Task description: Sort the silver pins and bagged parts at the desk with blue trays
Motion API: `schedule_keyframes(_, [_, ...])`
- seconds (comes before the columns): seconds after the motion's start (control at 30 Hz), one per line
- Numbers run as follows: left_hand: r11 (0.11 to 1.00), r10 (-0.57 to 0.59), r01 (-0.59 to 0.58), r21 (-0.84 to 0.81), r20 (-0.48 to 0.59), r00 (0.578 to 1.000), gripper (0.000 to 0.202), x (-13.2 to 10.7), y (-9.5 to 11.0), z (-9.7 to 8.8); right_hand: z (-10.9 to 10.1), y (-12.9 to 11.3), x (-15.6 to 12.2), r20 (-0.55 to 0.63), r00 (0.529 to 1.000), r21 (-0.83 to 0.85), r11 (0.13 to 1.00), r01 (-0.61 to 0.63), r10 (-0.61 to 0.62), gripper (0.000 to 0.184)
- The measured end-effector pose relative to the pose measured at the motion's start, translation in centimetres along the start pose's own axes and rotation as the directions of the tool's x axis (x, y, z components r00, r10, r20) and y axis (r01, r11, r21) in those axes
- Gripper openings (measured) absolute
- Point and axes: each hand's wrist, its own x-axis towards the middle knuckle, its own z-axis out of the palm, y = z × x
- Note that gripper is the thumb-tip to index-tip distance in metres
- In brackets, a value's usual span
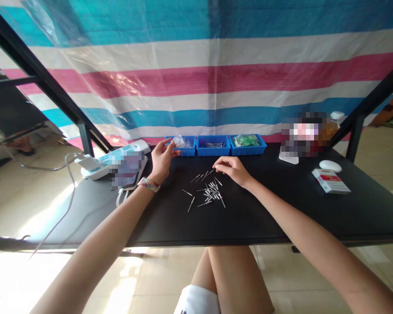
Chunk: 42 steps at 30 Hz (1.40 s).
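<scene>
Here left hand pinches clear bag; right hand, grip unclear, rests just behind pins.

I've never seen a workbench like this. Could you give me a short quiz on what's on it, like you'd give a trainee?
1. True or false: the left hand holds a small clear bag above one of the trays.
2. How many blue trays stand in a row at the back of the black table? A) two B) three C) five
3. Fill in the blank: the right hand is at the edge of a scatter of thin metal ____.

Key: 1 true. 2 B. 3 pins.
</scene>
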Motion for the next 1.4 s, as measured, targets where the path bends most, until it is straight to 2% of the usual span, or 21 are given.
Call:
schedule_keyframes(0.07, [0.999,-0.031,0.031,-0.014,-0.013,0.999,0.039,0.2,-0.1,-0.2,0.2,0.2,-0.1,0.016,0.992,-0.184,0.975,0.123,-0.122,0.009])
schedule_keyframes(0.17, [0.997,-0.072,0.072,-0.037,0.006,0.997,0.045,0.2,0.1,-0.4,0.5,0.9,-0.1,0.024,0.969,-0.421,0.877,0.233,-0.246,0.014])
schedule_keyframes(0.27, [0.993,-0.083,0.087,-0.085,0.044,0.996,0.053,-0.1,0.6,-0.4,0.6,1.7,0.1,0.047,0.965,-0.528,0.814,0.242,-0.257,0.013])
schedule_keyframes(0.4, [0.990,-0.088,0.096,-0.105,0.070,0.994,0.060,-0.2,1.2,-0.6,0.3,2.0,0.3,0.085,0.969,-0.565,0.790,0.239,-0.232,0.012])
schedule_keyframes(0.5, [0.992,-0.088,0.096,-0.085,0.090,0.992,0.063,-0.2,1.3,-0.8,-0.2,1.8,0.3,0.094,0.972,-0.527,0.817,0.233,-0.216,0.014])
schedule_keyframes(0.6, [0.998,-0.054,0.057,-0.015,0.132,0.990,0.056,-0.5,1.4,-0.7,-0.6,1.6,0.3,0.005,0.978,-0.476,0.860,0.185,-0.207,0.014])
schedule_keyframes(0.73, [0.983,0.072,-0.115,0.144,0.271,0.960,0.033,-1.6,1.9,0.1,-0.4,1.7,0.4,-0.102,0.986,-0.289,0.953,0.095,-0.129,0.004])
schedule_keyframes(0.77, [0.973,0.094,-0.155,0.170,0.322,0.942,0.030,-2.0,2.1,0.4,-0.3,1.8,0.4,-0.116,0.989,-0.211,0.975,0.065,-0.091,0.001])
schedule_keyframes(0.83, [0.952,0.102,-0.212,0.221,0.424,0.900,0.029,-3.0,2.5,1.0,0.2,1.8,0.6,-0.128,0.992,-0.037,0.999,0.014,-0.019,0.013])
schedule_keyframes(0.93, [0.889,0.114,-0.351,0.294,0.600,0.792,0.033,-4.3,3.0,1.8,0.7,1.5,0.9,-0.109,0.993,0.175,0.984,-0.025,0.045,0.027])
schedule_keyframes(1.0, [0.849,0.119,-0.430,0.308,0.682,0.722,0.033,-4.9,3.1,2.2,0.9,1.1,1.0,-0.086,0.995,0.242,0.970,-0.028,0.050,0.033])
schedule_keyframes(1.07, [0.823,0.127,-0.476,0.310,0.717,0.686,0.027,-5.3,3.0,2.5,1.0,0.7,0.9,-0.069,0.997,0.271,0.962,-0.022,0.043,0.035])
schedule_keyframes(1.17, [0.801,0.152,-0.506,0.321,0.707,0.691,0.023,-5.5,2.8,2.8,1.2,0.1,0.7,-0.058,0.997,0.283,0.959,-0.024,0.042,0.035])
schedule_keyframes(1.33, [0.820,0.147,-0.456,0.346,0.643,0.752,0.031,-5.4,2.4,2.9,1.5,-0.3,0.4,-0.074,0.997,0.267,0.964,-0.008,0.029,0.036])
schedule_keyframes(1.4, [0.825,0.138,-0.442,0.352,0.633,0.762,0.036,-5.5,2.5,2.9,1.6,-0.3,0.4,-0.082,0.996,0.250,0.968,-0.005,0.026,0.039])
